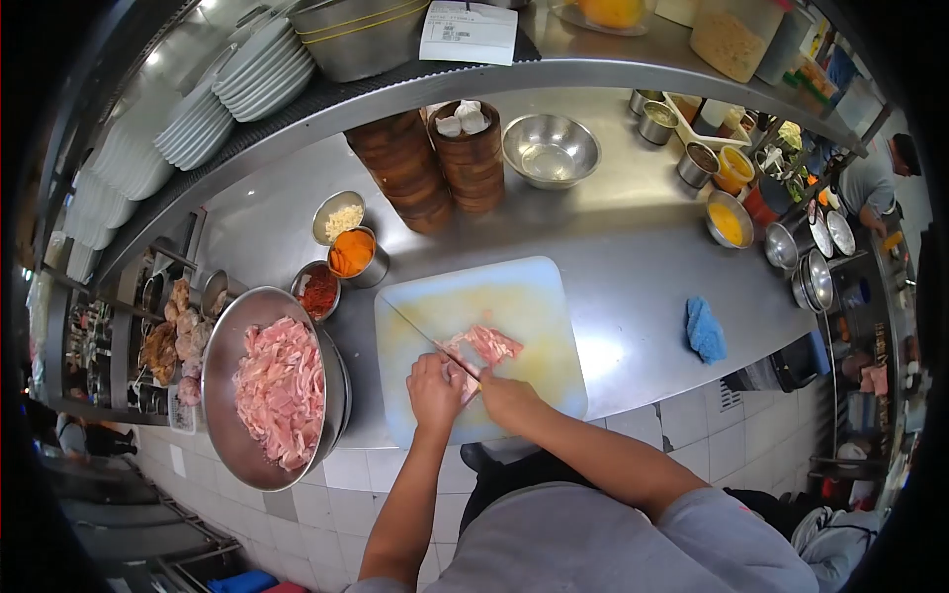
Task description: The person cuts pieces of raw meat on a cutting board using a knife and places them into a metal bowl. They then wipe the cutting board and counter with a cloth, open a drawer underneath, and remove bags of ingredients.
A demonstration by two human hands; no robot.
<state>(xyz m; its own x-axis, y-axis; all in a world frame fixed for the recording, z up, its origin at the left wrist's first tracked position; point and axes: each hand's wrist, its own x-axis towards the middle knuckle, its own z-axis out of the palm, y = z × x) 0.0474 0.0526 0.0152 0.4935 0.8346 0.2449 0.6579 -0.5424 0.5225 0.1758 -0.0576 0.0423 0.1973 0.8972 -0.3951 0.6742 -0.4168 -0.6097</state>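
A white cutting board [544, 306] with yellowish stains lies on the steel counter. Near its middle is a piece of raw pink meat [491, 344]. My right hand [508, 401] is closed round the handle of a knife [461, 364], whose blade points up and to the left across the board. Left of the blade, my left hand [435, 389] presses with bent fingers on meat at the board's lower part; the fingertips are partly hidden. A large steel bowl [215, 415] full of sliced raw meat [282, 385] stands left of the board.
Small bowls of orange pieces [352, 253], red flakes [317, 293] and chopped garlic [343, 221] stand behind the big bowl. Bamboo steamers [473, 168] and an empty steel bowl [552, 151] are at the back. A blue cloth [705, 329] lies right. Another person [875, 183] is far right.
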